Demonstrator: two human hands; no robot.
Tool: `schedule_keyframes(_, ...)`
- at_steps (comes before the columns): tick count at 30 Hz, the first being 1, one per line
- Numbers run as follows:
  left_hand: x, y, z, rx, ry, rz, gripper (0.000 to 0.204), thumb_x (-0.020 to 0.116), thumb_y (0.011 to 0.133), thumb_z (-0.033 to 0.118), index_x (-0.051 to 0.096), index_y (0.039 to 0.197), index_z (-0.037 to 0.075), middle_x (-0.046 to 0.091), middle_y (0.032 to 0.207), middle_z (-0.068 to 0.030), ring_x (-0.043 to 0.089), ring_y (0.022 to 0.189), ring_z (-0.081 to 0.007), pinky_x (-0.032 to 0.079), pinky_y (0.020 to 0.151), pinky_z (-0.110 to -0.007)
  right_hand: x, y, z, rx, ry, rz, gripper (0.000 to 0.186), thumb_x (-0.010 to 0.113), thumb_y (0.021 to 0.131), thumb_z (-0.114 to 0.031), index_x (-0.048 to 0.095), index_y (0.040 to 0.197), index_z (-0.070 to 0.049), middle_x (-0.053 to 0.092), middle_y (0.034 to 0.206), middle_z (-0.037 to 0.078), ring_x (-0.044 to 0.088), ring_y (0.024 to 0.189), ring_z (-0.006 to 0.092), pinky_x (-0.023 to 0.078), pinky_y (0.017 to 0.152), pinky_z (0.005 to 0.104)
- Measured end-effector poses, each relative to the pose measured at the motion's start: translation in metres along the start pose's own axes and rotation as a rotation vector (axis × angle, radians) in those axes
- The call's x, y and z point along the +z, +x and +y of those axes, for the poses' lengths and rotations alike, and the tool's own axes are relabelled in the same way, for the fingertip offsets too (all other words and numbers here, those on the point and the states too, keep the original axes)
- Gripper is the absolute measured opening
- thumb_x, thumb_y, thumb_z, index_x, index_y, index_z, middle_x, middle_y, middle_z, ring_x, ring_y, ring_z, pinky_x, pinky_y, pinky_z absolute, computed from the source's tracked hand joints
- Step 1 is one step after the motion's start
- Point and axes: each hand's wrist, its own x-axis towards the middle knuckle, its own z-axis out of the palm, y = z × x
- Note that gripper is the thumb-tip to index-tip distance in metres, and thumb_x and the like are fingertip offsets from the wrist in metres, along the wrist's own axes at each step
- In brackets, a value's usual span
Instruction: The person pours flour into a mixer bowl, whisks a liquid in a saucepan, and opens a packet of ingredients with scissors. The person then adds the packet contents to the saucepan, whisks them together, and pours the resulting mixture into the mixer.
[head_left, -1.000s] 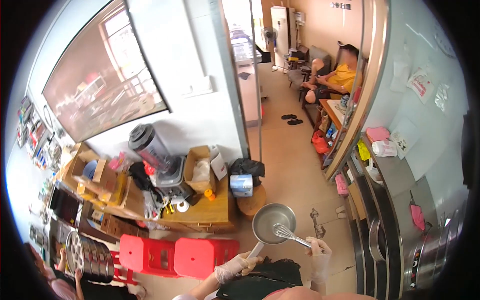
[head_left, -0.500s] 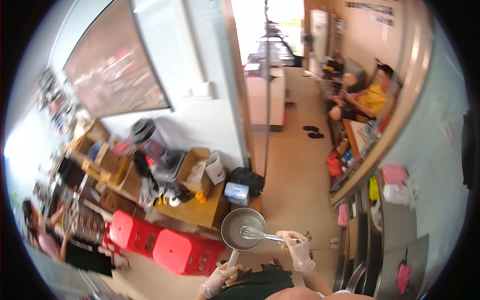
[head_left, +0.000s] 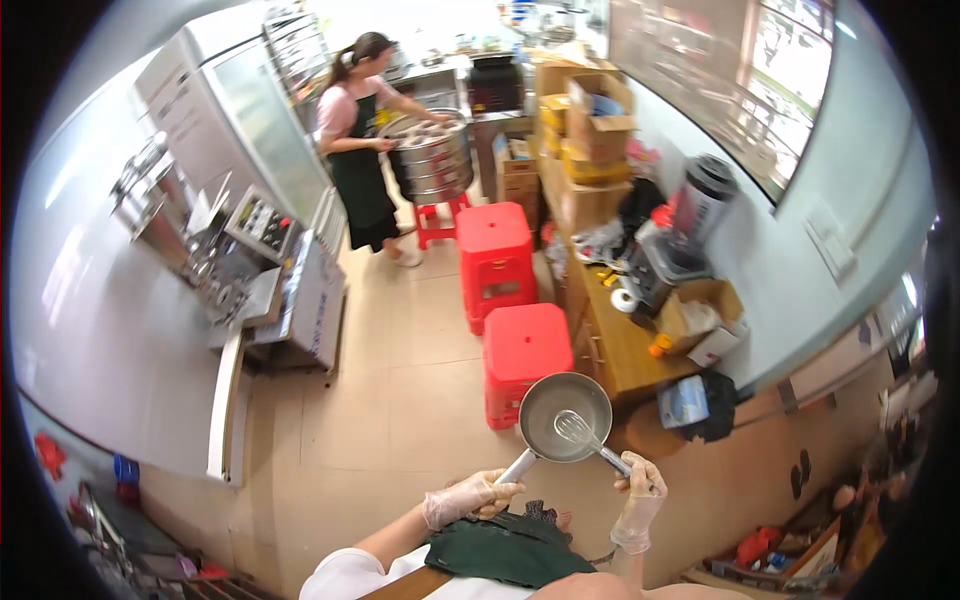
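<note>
Head cam: left hand (head_left: 478, 498), gloved, is wrapped round the handle of the grey pan (head_left: 541, 416); gloved right hand (head_left: 640, 492) grips the whisk (head_left: 603, 452) by its handle, wires over the pan. Pan's out in front of the green apron (head_left: 500, 552). Looks rigid, probably front-heavy, so hold that handle firmly; wires likely springy, gloves maybe slippery.

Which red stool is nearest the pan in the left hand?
The front red stool, partly hidden by the pan in this view. The middle red stool stands beyond it; the third red stool is under the round metal steamer stack.
</note>
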Motion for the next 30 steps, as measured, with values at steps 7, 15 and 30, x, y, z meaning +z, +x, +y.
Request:
schedule_keyframes(7, -0.111, -0.095, -0.004, 0.119, -0.121, 0.237, 0.021, 0.060, 0.097, 0.025, 0.051, 0.104, 0.008, 0.042, 0.062, 0.0055, 0.036, 0.043, -0.0029, 0.026, 0.038, -0.020, 0.168, -0.024, 0.027, 0.025, -0.006, -0.273, 0.022, 0.061, 0.096, -0.018, 0.070, 0.098, 0.002, 0.067, 0.082, 0.006, 0.058, 0.064, 0.0079, 0.045, 0.058, 0.0203)
schedule_keyframes(15, -0.223, -0.173, 0.027, 0.129, -0.203, 0.513, 0.018, 0.059, 0.098, 0.023, 0.047, 0.096, 0.010, 0.042, 0.062, 0.0053, 0.036, 0.043, -0.0030, 0.027, 0.037, -0.020, 0.346, -0.037, 0.053, 0.197, -0.006, -0.602, 0.017, 0.058, 0.097, -0.009, 0.069, 0.102, 0.004, 0.068, 0.083, 0.004, 0.056, 0.067, 0.0064, 0.046, 0.063, 0.0202)
schedule_keyframes(30, -0.428, -0.162, 0.182, 0.386, -0.598, 0.700, 0.013, 0.058, 0.098, 0.017, 0.054, 0.102, 0.005, 0.043, 0.062, 0.0031, 0.035, 0.044, -0.0050, 0.031, 0.040, -0.022, 0.686, 0.090, 0.085, 0.170, -0.049, -1.005, 0.022, 0.060, 0.097, -0.018, 0.071, 0.104, 0.000, 0.067, 0.081, 0.002, 0.055, 0.065, 0.0053, 0.044, 0.061, 0.0204)
